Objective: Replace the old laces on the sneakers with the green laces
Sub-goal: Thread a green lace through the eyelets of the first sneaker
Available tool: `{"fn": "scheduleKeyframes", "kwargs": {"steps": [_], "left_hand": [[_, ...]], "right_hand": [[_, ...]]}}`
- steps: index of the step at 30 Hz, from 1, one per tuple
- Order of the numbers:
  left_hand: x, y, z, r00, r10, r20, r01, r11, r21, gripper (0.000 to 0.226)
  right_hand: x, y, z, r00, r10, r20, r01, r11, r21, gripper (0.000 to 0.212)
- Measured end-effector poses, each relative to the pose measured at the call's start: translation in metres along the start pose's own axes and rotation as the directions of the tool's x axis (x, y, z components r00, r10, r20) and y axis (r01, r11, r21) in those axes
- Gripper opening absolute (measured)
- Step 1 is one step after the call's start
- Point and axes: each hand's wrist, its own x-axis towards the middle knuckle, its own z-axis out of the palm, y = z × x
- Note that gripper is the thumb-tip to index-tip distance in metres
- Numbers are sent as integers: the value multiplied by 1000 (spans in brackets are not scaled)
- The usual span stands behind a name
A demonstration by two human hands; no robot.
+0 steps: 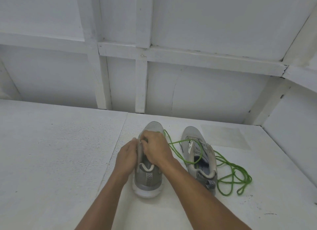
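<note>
White painted surface (60, 152), panelled wall (205, 92) behind. At lower centre the left hand (127, 155) steadies one sneaker (148, 180) by its flap while the right hand (156, 148), fingers curled, apparently pinches the green lace (179, 141); slack trails right.

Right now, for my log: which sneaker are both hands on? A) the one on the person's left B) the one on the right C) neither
A: left hand holds the left sneaker by its side, right hand works green lace at its eyelets; no hand touches the right sneaker.
</note>
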Motion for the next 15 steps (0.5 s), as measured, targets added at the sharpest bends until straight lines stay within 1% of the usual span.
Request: {"fn": "scheduleKeyframes", "kwargs": {"steps": [2, 3, 7, 10, 12, 15], "left_hand": [[4, 3, -4, 999, -24, 35, 26, 996, -80, 39], [6, 4, -6, 999, -14, 33, 17, 995, -94, 34], [11, 5, -12, 997, 73, 37, -73, 997, -16, 23], [17, 8, -14, 997, 64, 39, -64, 998, 15, 21], [23, 12, -16, 998, 56, 27, -54, 996, -75, 22], [28, 23, -24, 996, 60, -62, -76, 949, -307, 19]], "right_hand": [[0, -2, -4, 1000, -4, 28, 5, 1000, -29, 9], [0, -3, -6, 999, -5, 43, 7, 999, -42, 10], [0, -4, -13, 996, -9, 88, 16, 997, -79, 13], [0, -3, -17, 994, -12, 106, 20, 997, -79, 21], [-3, 0, -19, 998, -40, 58, 43, 998, -45, 32], [-16, 10, -23, 994, -101, -46, 100, 994, -35, 42]]}}
